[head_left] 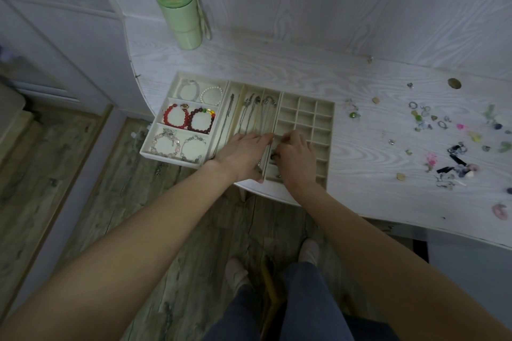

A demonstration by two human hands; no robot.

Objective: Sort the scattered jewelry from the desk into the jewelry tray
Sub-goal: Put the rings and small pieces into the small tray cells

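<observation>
The cream jewelry tray point(328, 124) lies at the desk's front left. Its left compartments hold bead bracelets point(188, 119), its middle slots hold necklaces point(253, 111), and its right part is a grid of small cells point(306, 116). My left hand point(243, 151) rests flat over the near end of the necklace slots, fingers straight. Just right of it, my right hand point(295, 155) is over the near grid cells with its fingers curled. Something small and dark shows at its fingertips, and what it is cannot be made out. Scattered rings and small jewelry point(432, 119) lie on the desk to the right.
A green bottle point(180, 14) stands behind the tray near the desk's back left. A round cable hole point(454, 83) is in the desk at the right. The desk's curved front edge point(277, 196) runs just below the tray. My feet and the wooden floor show underneath.
</observation>
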